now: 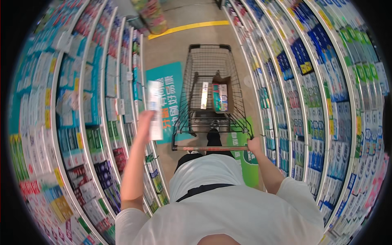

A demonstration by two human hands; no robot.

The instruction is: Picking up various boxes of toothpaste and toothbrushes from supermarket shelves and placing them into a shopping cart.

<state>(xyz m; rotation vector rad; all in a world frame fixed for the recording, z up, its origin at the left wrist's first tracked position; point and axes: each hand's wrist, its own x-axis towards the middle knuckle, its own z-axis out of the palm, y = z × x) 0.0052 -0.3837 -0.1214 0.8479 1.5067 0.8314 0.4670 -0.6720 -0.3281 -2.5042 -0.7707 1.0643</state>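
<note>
My left hand [146,122] grips a long, narrow white carton [155,110], held upright beside the left shelves and blurred by motion. At the right end of the shopping cart's handlebar [211,148], my right hand [254,145] is closed around the bar. The black wire shopping cart [211,59] stands in front of me. Inside its basket lie a slim white box [204,95] and, to the right of it, an open cardboard box [229,95] holding several cartons [220,97], one of them teal.
Shelves of toothpaste-like cartons line the left [69,101] and right [312,101] of a narrow aisle. A teal floor decal [171,76], a green floor decal [254,171] and a yellow line [190,28] mark the floor. A patterned column [151,15] stands at the far left end.
</note>
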